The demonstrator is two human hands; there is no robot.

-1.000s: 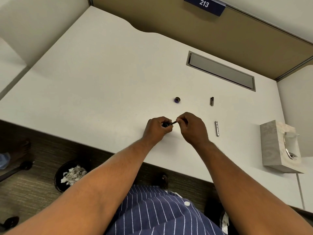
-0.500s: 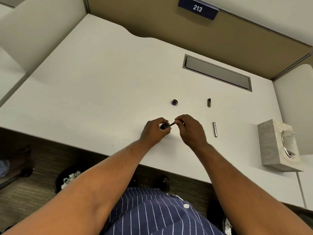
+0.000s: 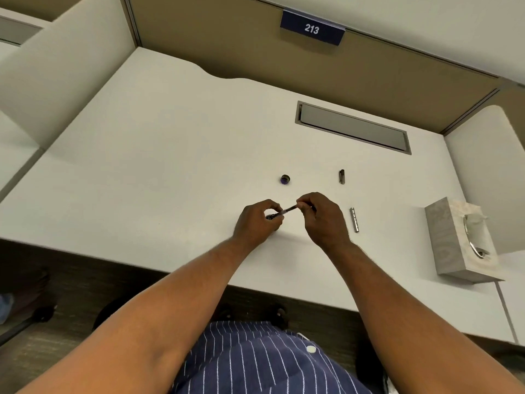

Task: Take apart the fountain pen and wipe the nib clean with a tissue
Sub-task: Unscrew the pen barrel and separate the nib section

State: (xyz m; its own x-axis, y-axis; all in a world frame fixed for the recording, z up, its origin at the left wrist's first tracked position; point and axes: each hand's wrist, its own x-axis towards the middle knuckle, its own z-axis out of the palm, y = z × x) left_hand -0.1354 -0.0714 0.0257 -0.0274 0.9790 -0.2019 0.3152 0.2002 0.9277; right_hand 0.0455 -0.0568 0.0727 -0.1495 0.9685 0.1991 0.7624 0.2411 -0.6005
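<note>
At frame centre, the left hand [image 3: 257,223] grips the thin dark pen section [image 3: 284,211] while the right hand [image 3: 321,220] pinches its other end, likely to pull it apart.

Bright, even indoor light washes the pale surface [image 3: 147,172] with only faint, soft-edged shadows, as the wide-angle lens bows straight edges toward the frame's corners and fine detail looks slightly soft
</note>
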